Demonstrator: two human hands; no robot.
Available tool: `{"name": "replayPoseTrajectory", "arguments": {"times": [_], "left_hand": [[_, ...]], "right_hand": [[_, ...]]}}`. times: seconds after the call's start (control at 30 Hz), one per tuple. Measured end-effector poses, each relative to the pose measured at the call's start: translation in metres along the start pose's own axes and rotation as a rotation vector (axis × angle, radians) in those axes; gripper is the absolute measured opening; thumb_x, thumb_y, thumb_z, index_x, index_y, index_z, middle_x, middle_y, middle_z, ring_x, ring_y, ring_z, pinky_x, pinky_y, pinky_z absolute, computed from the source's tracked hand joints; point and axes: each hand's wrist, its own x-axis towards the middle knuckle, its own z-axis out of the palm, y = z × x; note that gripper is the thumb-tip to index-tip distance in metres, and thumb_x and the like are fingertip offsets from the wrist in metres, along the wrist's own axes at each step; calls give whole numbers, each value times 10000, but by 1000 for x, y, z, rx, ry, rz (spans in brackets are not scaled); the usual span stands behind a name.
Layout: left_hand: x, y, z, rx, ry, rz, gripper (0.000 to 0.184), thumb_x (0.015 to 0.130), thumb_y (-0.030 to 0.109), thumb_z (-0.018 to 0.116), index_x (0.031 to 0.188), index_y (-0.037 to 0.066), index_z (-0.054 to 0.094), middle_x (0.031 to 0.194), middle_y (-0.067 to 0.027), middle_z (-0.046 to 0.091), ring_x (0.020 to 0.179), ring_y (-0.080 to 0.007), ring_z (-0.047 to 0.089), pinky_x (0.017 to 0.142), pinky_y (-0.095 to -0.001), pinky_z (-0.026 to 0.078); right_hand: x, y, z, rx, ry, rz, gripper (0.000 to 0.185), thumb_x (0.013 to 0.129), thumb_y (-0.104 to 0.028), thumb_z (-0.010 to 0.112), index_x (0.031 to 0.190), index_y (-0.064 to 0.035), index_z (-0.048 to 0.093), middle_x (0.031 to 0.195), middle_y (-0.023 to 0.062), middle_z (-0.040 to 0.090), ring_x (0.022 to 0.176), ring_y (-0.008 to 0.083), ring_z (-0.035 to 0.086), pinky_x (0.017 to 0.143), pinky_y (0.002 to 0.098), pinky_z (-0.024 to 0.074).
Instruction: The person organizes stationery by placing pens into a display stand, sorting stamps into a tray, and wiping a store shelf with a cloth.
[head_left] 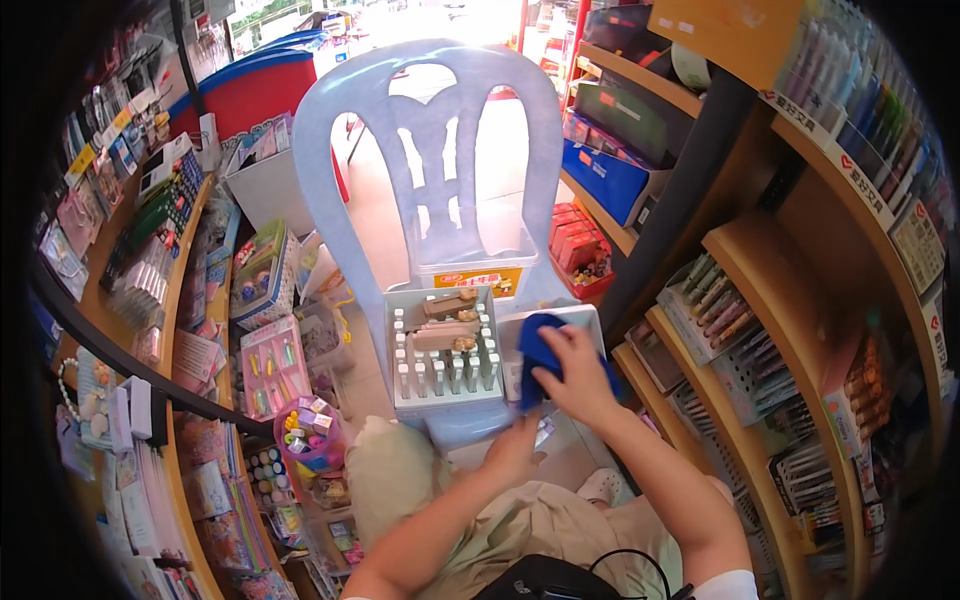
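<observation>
My right hand [580, 375] is closed on a dark blue cloth [540, 347], held over a pale open bin [590, 318] at the right of the chair seat. Just below the cloth's lower edge is my left hand [513, 455]; its fingertips reach up towards the cloth, but whether they grip it is unclear. To the left of both hands, a light grey box [445, 398] holds rows of small clear bottles with white caps [457, 375]. Several brown items with shaped ends [445, 338] lie across the top of those bottles.
A blue plastic chair [325, 110] stands in front of me, bearing the boxes and a clear plastic container [475, 250]. Wooden shelves with pens [720, 300] rise close on the right. Stationery shelves and a pink basket [310, 432] flank the left.
</observation>
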Motion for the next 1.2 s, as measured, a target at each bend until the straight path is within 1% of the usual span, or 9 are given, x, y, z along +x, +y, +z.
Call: {"name": "replayPoseTrajectory", "arguments": {"times": [0.07, 0.1, 0.27, 0.3, 0.43, 0.73, 0.9, 1.0, 1.2], "left_hand": [[2, -1, -1, -14, -80, -27, 926, 720, 96, 696, 1412, 46, 83, 1234, -308, 450, 1096, -452, 485, 905, -442, 417], [2, 3, -6, 11, -109, -51, 881, 712, 96, 698, 1383, 19, 132, 1235, -299, 452, 1085, -447, 489, 890, -446, 424], [6, -9, 1, -54, -85, -5, 969, 713, 87, 691, 1418, 19, 29, 1244, -297, 450, 1085, -448, 494, 883, -446, 432], [7, -5, 0, -55, -83, -22, 987, 714, 83, 688, 1425, 22, 6, 1245, -298, 450, 1084, -448, 495, 880, -446, 434], [7, 4, 1, -114, -29, -82, 1044, 705, 71, 691, 1427, 19, -61, 1243, -308, 448, 1073, -452, 502, 856, -451, 446], [10, 16, 0, -88, -12, -158, 1056, 692, 61, 696, 1417, -14, -68, 1233, -296, 467, 1065, -436, 519, 852, -439, 449], [10, 8, 0, -164, 2, -96, 1070, 683, 90, 725, 1437, 33, -32, 1235, -288, 475, 1074, -420, 524, 879, -417, 439], [-3, -1, 4, -209, 169, -17, 958, 676, 117, 743, 1426, 44, 152, 1202, -252, 513, 1036, -375, 559, 869, -398, 445], [-15, -7, 0, -659, 323, -264, 661, 678, 156, 748, 1240, 15, 430, 1095, -186, 570, 944, -287, 598, 831, -376, 458]], "right_hand": [[-3, 18, 38, -428, -274, -88, 510, 730, -215, 659, 1223, -181, 533, 1230, 149, 451, 1144, 319, 434, 909, 542, 357], [2, 19, 42, -459, -306, -86, 498, 735, -221, 644, 1221, -201, 538, 1226, 134, 453, 1146, 309, 430, 895, 556, 358], [27, -3, 36, -591, -553, 73, 460, 743, -227, 596, 1202, -242, 562, 1194, 96, 454, 1122, 310, 428, 869, 558, 378], [28, 0, 41, -628, -503, 16, 455, 716, -192, 608, 1169, -213, 578, 1112, 147, 459, 1044, 350, 481, 794, 519, 451], [42, 0, 60, -614, -502, 90, 388, 712, -167, 603, 1098, -138, 597, 1048, 203, 472, 906, 362, 569, 743, 463, 508], [51, 8, 19, -687, -631, 345, 371, 764, -198, 591, 1073, 8, 587, 1134, 247, 508, 930, 372, 621, 805, 409, 510], [37, 7, 20, -693, -548, 321, 446, 747, -210, 625, 1185, -160, 555, 1188, 194, 450, 1072, 374, 493, 882, 489, 446], [33, 7, 22, -689, -573, 336, 515, 751, -195, 627, 1250, -249, 516, 1253, 172, 385, 1143, 386, 407, 911, 550, 395], [48, 13, 22, -635, -735, 434, 569, 776, -155, 562, 1310, -324, 464, 1339, 188, 310, 1220, 413, 331, 945, 606, 335]]}}
